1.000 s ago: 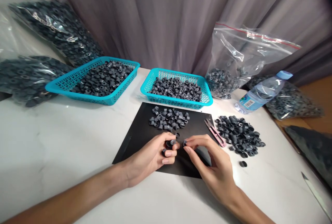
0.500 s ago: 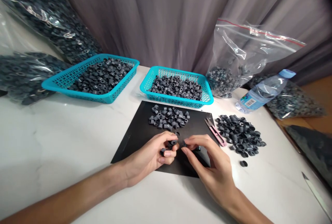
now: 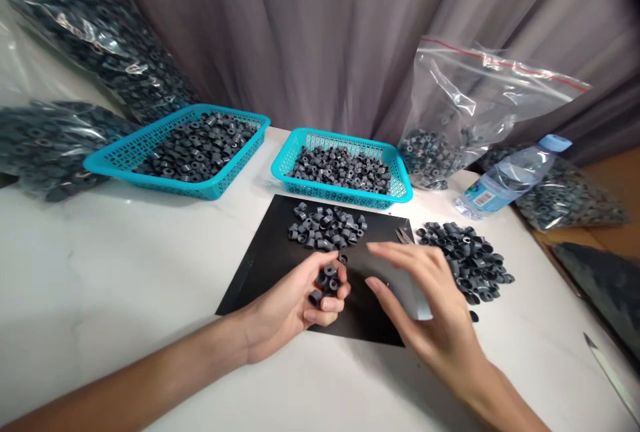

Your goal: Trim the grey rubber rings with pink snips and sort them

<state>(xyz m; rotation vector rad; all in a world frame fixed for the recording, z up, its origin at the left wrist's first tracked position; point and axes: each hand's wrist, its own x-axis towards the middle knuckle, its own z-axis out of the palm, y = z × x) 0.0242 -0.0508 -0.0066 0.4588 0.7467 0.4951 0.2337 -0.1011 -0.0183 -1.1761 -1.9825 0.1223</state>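
Dark-grey plastic caps lay in the left hand, which curled around them, seemingly to prevent spilling; the right hand, spread and apparently empty, hung over the black mat near a heap presumably placed for reach.

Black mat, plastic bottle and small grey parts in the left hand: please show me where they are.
Black mat (image 3: pixel 265 252), head view: on its bare left part.
Plastic bottle (image 3: pixel 523 169), head view: on its clear upper body.
Small grey parts (image 3: pixel 331 271), head view: on the topmost one in the left hand (image 3: pixel 295 302).
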